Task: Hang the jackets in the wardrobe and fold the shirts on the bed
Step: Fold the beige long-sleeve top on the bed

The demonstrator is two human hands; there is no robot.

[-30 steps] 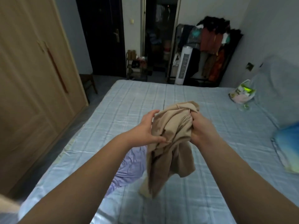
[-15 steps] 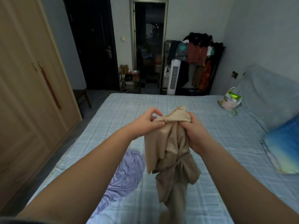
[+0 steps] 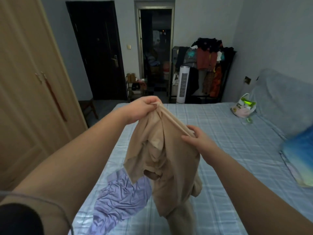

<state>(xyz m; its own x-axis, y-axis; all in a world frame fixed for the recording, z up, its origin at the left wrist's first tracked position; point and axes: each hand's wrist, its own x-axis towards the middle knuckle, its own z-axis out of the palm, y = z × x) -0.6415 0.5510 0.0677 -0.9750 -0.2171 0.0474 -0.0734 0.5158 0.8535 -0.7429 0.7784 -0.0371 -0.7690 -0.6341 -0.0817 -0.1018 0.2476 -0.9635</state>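
Note:
A beige shirt [image 3: 169,167] hangs in the air above the bed [image 3: 220,150], which has a light blue checked sheet. My left hand [image 3: 142,109] pinches one end of its top edge, raised high. My right hand [image 3: 196,141] grips the same edge lower and to the right, so the hem is stretched taut between them. The rest of the shirt droops, crumpled, down to the sheet. A lilac shirt [image 3: 118,199] lies rumpled on the bed below my left forearm. The wooden wardrobe [image 3: 28,99] stands on the left with its doors closed.
A plastic bag [image 3: 243,107] sits on the bed's far right, near a grey headboard cover [image 3: 284,102] and a blue pillow [image 3: 299,153]. Beyond the bed stand a loaded clothes rack [image 3: 208,65], a white tower fan [image 3: 183,83], a dark door and an open doorway.
My hands have drawn apart, the left rising and the right dropping, stretching the beige shirt's edge between them. The bunched shirt has opened out and hangs longer.

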